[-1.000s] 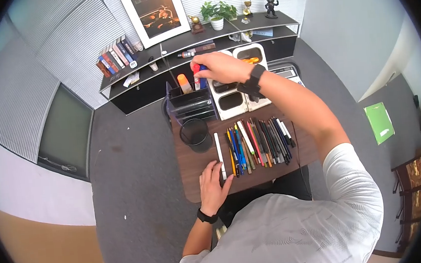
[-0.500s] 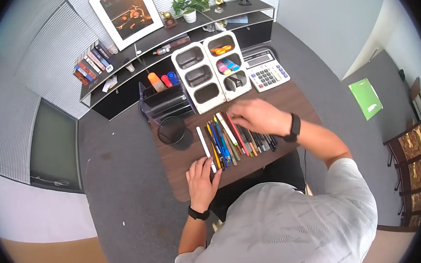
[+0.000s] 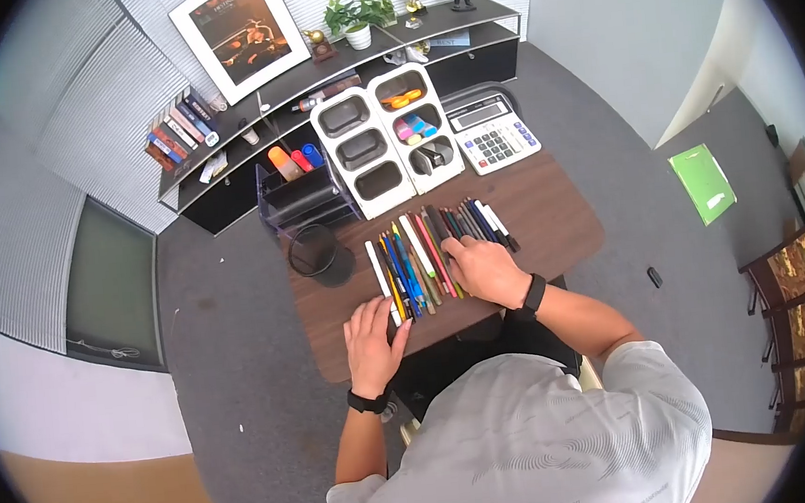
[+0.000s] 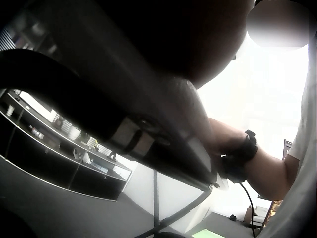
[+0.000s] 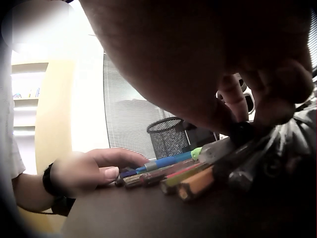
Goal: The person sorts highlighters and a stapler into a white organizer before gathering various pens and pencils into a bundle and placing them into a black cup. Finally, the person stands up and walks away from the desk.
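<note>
Nearest, the left hand [image 3: 371, 334] is laid flat, fingers released, at the row's near end. Beyond it, the right hand [image 3: 481, 269] is curled over the pens and pencils [image 3: 422, 255] on the wooden bench [image 3: 551, 216]; what is grasped cannot be told. Slim round barrels could be rolled askew by a careless lift, toward the mesh cup [image 3: 314, 251].

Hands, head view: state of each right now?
Left hand: open, flat on the table, fingertips at the near ends of the pens.
Right hand: fingers curled onto the pens; actual grip cannot be told.
</note>
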Demonstrator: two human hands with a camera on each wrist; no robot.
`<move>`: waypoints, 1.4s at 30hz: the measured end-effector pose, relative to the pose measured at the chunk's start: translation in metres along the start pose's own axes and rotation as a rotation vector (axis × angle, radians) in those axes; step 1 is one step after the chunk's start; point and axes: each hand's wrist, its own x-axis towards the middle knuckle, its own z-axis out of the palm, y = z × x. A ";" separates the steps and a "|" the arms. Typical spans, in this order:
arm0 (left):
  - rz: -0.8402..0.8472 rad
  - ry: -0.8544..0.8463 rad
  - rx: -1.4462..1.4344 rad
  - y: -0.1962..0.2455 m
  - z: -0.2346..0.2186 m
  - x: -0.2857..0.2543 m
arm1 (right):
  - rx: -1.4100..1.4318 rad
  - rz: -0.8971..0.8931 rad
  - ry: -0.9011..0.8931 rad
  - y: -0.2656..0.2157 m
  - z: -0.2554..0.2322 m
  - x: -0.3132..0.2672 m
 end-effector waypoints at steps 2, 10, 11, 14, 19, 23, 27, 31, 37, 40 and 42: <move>0.006 0.017 0.011 0.000 0.002 0.000 | 0.012 -0.014 0.012 0.001 0.000 0.002; -0.009 0.033 0.006 0.008 -0.001 0.002 | 0.229 -0.083 0.083 0.013 -0.012 0.005; -0.009 0.030 0.010 0.008 -0.002 0.002 | 0.331 -0.080 0.062 0.010 -0.018 0.006; 0.014 0.073 0.043 0.005 0.003 0.000 | 0.519 -0.083 -0.034 -0.003 -0.049 0.011; 0.009 0.075 0.047 0.005 0.002 -0.001 | 0.571 -0.273 0.063 -0.014 -0.070 0.051; 0.010 0.080 0.046 0.004 0.003 -0.001 | 0.589 -0.364 0.120 -0.028 -0.080 0.098; 0.005 0.080 0.031 0.004 0.003 -0.003 | 0.743 -0.298 0.145 -0.051 -0.089 0.139; -0.001 0.087 0.027 0.006 0.001 -0.001 | 0.759 -0.282 0.154 -0.067 -0.087 0.179; 0.006 0.093 0.027 0.006 0.000 -0.001 | 0.624 -0.279 0.076 -0.064 -0.054 0.220; 0.014 0.097 0.033 0.005 0.001 -0.002 | 0.581 -0.267 0.089 -0.070 -0.051 0.224; 0.019 0.097 0.036 0.005 0.002 -0.002 | 0.567 -0.280 0.116 -0.076 -0.053 0.228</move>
